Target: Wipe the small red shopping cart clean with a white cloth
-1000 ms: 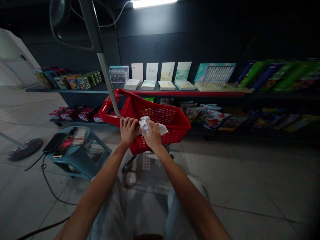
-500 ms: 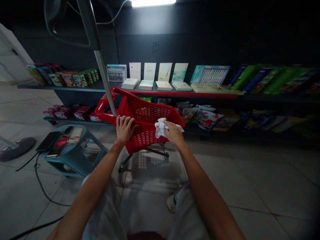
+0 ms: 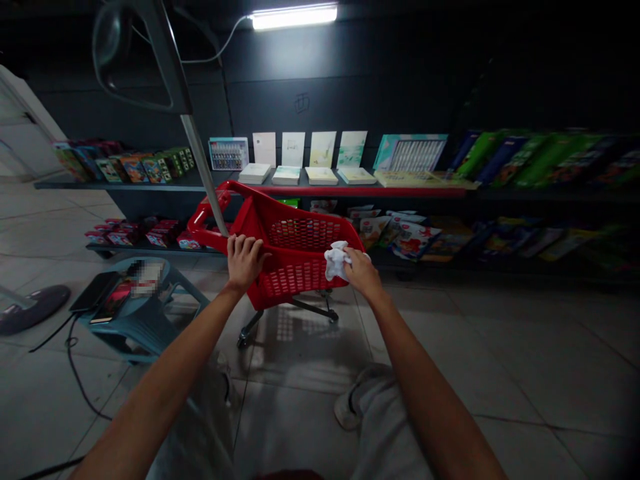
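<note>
The right hand point(image 3: 363, 272) clutches a crumpled white cloth point(image 3: 336, 262), soft and bunched up, over the rim point(image 3: 300, 255) of the red cart point(image 3: 260, 293), glossy and plastic-looking, its basket wall point(image 3: 295, 279) neatly perforated. And here's the left hand point(image 3: 244, 261), curled over that smooth rim, gripping it nearer the looped handle point(image 3: 199, 223), beside a slim metal pole point(image 3: 204, 175).

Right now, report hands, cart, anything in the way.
Left hand on cart rim. Right hand holds cloth at front end. Pole close by left hand; stool off to the left.
</note>
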A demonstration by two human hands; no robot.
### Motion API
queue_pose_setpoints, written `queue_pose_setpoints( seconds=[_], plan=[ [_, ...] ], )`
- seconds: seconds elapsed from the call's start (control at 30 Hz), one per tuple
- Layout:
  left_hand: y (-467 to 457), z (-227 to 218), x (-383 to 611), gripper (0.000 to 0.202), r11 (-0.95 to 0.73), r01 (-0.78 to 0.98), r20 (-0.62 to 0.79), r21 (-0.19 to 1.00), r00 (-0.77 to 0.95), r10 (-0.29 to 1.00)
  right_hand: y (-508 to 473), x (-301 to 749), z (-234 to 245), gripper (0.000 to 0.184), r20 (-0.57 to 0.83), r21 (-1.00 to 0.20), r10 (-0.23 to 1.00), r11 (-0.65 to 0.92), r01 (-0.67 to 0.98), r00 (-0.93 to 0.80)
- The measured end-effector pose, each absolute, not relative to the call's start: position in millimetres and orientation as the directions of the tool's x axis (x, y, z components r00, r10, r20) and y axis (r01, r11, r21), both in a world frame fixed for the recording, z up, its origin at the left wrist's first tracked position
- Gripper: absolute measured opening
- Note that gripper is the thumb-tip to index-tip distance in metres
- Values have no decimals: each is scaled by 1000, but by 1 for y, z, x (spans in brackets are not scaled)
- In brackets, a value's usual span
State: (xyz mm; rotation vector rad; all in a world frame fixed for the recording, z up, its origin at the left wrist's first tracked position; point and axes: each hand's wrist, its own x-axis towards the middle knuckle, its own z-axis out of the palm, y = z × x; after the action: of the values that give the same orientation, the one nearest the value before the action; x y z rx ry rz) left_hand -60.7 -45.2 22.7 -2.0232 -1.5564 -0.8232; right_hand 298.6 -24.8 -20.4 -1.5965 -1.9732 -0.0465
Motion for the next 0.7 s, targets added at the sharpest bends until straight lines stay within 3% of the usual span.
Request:
queue_pose_setpoints(
  seconds=[0.2,0.33,0.5,0.6,0.7],
  plan=[
    [-54,46,-51,30,-230,971,634,-67,220,742,-25,292,-22,44,491,-268,869,220,938,-63],
    [-53,72,-44,38,-221,960,506,-174,279,816,-25,283,-21,45,500,-219,864,185,958,-53],
    [-31,110,-38,64,-213,930,99,-299,252,963,-25,262,-19,47,513,-215,856,201,956,-64],
    [-9,121,-37,71,-334,876,-157,-348,297,942,-28,247,-16,41,530,-227,845,221,949,-70],
    [12,121,-35,78,-388,865,-333,-317,282,900,-32,235,-13,40,539,-205,836,251,946,-105]
  ],
)
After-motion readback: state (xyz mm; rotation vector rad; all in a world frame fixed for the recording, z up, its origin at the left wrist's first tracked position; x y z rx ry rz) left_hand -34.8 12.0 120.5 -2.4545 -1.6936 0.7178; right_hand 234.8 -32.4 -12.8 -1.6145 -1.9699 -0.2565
